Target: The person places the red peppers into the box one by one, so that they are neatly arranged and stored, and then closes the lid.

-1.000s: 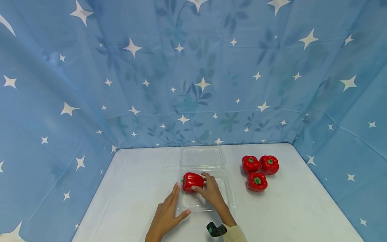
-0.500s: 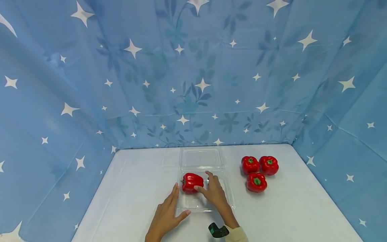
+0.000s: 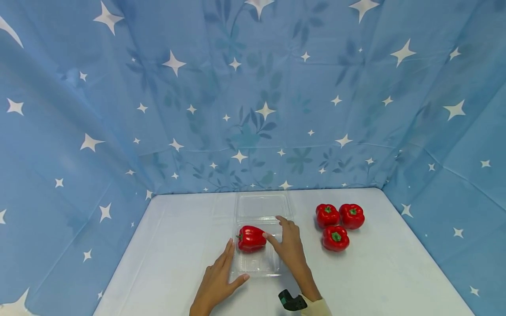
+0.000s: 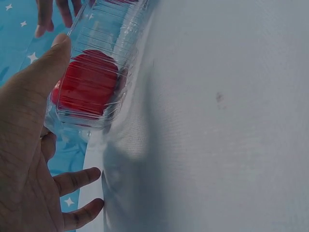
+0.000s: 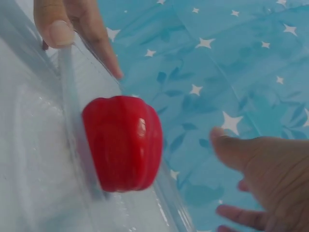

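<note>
A red bell pepper [image 3: 251, 239] lies on its side in the left part of a clear plastic clamshell box [image 3: 258, 266], its stem pointing left. My left hand [image 3: 217, 277] rests along the box's left side, fingers extended and thumb spread near the front edge. Over the box's right side is my right hand [image 3: 291, 245], thumb and fingers spread, holding nothing. The right wrist view shows a gap between this pepper [image 5: 123, 144] and the right thumb [image 5: 231, 147]. Through the ribbed plastic wall, the left wrist view shows the pepper [image 4: 89, 82] beside the left thumb.
Three more red bell peppers stand in a cluster right of the box: one back left [image 3: 327, 215], one back right [image 3: 352, 215], one in front [image 3: 335, 238]. The box's lid [image 3: 263, 206] lies folded back on the white table [image 3: 182, 237]. A blue starry curtain [image 3: 253, 109] surrounds the table.
My right hand has let go of the pepper and drawn off to the right, its fingers spread. The pepper stays in place in the box. My left hand has not visibly moved.
</note>
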### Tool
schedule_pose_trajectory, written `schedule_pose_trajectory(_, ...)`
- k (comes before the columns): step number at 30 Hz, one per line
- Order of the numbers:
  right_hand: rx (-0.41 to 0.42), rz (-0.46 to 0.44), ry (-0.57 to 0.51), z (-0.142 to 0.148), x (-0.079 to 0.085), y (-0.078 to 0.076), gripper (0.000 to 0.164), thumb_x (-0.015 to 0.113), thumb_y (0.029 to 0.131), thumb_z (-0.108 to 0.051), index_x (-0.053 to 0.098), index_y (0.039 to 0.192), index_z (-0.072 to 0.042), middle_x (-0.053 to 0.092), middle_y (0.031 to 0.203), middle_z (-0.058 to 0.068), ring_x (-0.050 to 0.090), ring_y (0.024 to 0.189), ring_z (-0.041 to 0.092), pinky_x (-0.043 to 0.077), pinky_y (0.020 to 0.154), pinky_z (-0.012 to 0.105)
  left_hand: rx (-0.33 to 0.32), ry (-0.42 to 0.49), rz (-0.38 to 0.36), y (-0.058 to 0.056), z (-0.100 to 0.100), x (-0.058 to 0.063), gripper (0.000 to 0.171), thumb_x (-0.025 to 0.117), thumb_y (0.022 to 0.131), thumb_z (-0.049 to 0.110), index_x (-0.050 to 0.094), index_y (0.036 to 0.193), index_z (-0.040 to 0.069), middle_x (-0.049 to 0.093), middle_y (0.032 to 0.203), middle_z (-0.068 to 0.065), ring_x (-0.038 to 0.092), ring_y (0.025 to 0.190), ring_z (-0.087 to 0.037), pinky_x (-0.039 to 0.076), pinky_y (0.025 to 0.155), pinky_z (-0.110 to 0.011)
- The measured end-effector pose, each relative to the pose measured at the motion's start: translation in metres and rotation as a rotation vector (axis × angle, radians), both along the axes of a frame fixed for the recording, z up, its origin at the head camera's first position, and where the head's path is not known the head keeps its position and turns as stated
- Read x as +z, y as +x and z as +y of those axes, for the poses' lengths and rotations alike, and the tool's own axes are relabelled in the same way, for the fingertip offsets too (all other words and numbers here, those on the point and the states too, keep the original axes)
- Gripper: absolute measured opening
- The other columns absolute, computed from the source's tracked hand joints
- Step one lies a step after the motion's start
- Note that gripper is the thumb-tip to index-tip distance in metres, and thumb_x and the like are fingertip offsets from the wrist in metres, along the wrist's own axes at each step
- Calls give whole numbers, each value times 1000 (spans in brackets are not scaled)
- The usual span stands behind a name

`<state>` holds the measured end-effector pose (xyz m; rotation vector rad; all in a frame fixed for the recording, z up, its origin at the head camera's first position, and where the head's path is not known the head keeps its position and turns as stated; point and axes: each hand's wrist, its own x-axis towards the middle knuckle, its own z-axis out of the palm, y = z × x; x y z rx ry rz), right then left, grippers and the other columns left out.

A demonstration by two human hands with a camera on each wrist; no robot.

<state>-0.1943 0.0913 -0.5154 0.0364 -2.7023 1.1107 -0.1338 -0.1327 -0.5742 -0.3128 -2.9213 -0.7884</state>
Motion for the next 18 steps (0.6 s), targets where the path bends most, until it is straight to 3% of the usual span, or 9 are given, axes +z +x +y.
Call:
schedule_pose_trajectory(11, -145, 317, -77, 34, 5, -5, 64, 81, 80, -25, 52, 136, -14, 49, 139, 16, 41, 132, 32, 45, 101, 59, -18, 16, -5, 1, 0, 2, 98, 60, 83, 68, 18, 158, 20, 25, 163, 1, 47, 137, -30, 51, 86, -59)
schedule_pose_trajectory(18, -307, 502, -75, 64, -5, -9, 64, 83, 75, -16, 54, 132, -5, 51, 134, 17, 39, 132, 34, 46, 98, 62, -24, 14, 14, 1, -1, 2, 97, 60, 83, 67, 20, 157, 18, 24, 163, 1, 48, 136, -30, 51, 87, -59)
